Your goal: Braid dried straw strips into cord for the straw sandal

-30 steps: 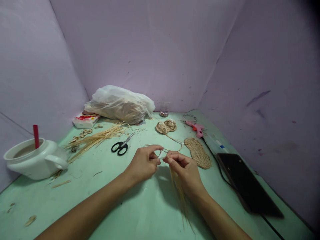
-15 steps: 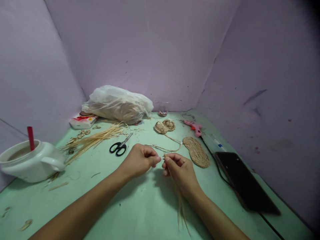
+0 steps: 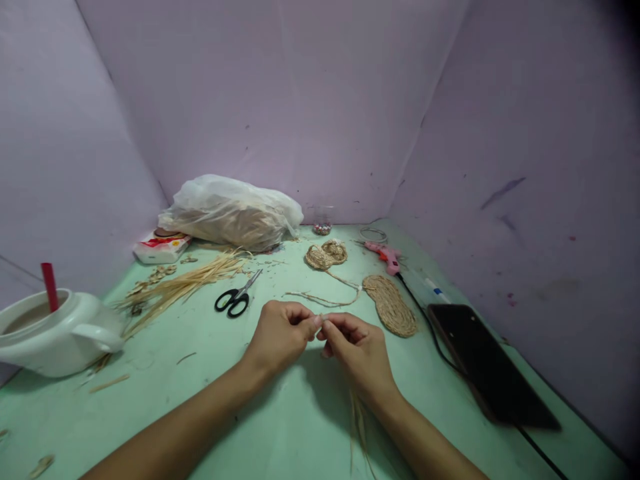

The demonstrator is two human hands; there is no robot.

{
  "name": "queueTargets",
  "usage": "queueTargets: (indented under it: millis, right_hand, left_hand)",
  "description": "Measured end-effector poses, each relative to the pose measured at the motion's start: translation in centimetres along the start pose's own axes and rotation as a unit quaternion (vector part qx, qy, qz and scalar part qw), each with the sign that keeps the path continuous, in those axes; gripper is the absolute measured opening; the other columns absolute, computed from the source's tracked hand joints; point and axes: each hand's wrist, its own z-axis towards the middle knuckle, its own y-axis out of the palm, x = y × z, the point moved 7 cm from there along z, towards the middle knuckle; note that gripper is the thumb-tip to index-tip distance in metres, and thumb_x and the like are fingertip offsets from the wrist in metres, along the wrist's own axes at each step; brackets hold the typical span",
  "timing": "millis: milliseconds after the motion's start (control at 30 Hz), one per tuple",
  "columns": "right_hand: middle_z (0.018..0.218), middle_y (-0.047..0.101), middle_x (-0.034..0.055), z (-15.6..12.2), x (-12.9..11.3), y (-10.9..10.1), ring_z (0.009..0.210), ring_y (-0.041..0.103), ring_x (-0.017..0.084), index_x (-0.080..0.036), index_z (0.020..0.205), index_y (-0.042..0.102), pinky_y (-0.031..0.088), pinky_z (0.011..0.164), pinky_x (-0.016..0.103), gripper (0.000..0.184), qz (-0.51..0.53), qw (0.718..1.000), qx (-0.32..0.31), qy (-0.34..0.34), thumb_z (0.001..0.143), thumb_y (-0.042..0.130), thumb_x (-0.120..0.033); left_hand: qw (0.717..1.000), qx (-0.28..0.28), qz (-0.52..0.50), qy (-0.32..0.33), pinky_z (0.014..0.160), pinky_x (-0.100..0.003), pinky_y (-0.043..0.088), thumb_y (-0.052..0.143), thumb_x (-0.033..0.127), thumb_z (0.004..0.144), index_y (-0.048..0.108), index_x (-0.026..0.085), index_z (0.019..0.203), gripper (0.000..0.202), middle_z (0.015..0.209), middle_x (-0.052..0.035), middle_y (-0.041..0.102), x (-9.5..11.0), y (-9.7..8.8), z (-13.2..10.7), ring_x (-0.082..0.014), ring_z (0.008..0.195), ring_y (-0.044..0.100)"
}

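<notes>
My left hand and my right hand meet at their fingertips above the green table. Pale straw strands hang down below my right hand, which pinches their upper end. The left thumb and forefinger close on the tip of the same strands, though the fingers mostly cover it. Just beyond the hands lies a thin braided straw cord. It runs to a coiled straw sole shape on the right and toward a small wound bundle of braid farther back.
Black-handled scissors lie left of the hands, near loose straw. A white pot with a red stick stands far left. At the back is a plastic bag. A pink glue gun and a dark phone lie right.
The gap between my two hands has closed, and my left fingertips now touch the straw end at my right fingertips. The view has shifted slightly.
</notes>
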Motion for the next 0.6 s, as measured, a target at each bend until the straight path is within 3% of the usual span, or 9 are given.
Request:
queueTargets:
  millis: [233, 400, 600]
  right_hand:
    - [0.059, 0.057, -0.0017, -0.23, -0.47, -0.02, 0.041, 0.049, 0.006, -0.015, 0.073, 0.061, 0.040, 0.043, 0.020, 0.015, -0.011, 0.999, -0.026, -0.044, 0.074, 0.053, -0.028]
    - [0.051, 0.051, -0.0032, -0.16, -0.72, -0.49, 0.039, 0.039, 0.005, -0.014, 0.063, 0.058, 0.032, 0.039, 0.018, 0.020, -0.028, 0.999, -0.011, -0.040, 0.074, 0.054, -0.030]
    - [0.049, 0.050, -0.0037, 0.27, -0.09, -0.51, 0.041, 0.034, 0.004, -0.014, 0.059, 0.057, 0.025, 0.040, 0.018, 0.020, 0.027, 0.999, -0.020, 0.008, 0.068, 0.060, -0.031]
  left_hand:
    - [1.000, 0.028, -0.004, -0.009, 0.048, -0.021, 0.034, 0.054, 0.029, 0.064, 0.057, 0.011, 0.053, 0.022, 0.049, -0.0014, 0.054, -0.25, 0.28, -0.29, -0.0095, 0.047, 0.044]
    - [1.000, 0.012, 0.009, -0.012, 0.046, -0.020, 0.031, 0.053, 0.029, 0.064, 0.056, 0.011, 0.051, 0.022, 0.047, 0.0004, 0.051, 0.01, 0.50, -0.41, -0.0077, 0.046, 0.039]
    - [0.999, -0.012, 0.034, -0.040, 0.045, -0.019, 0.030, 0.056, 0.026, 0.062, 0.062, 0.011, 0.057, 0.017, 0.046, 0.0027, 0.049, 0.16, 0.06, -0.18, -0.0069, 0.045, 0.037]
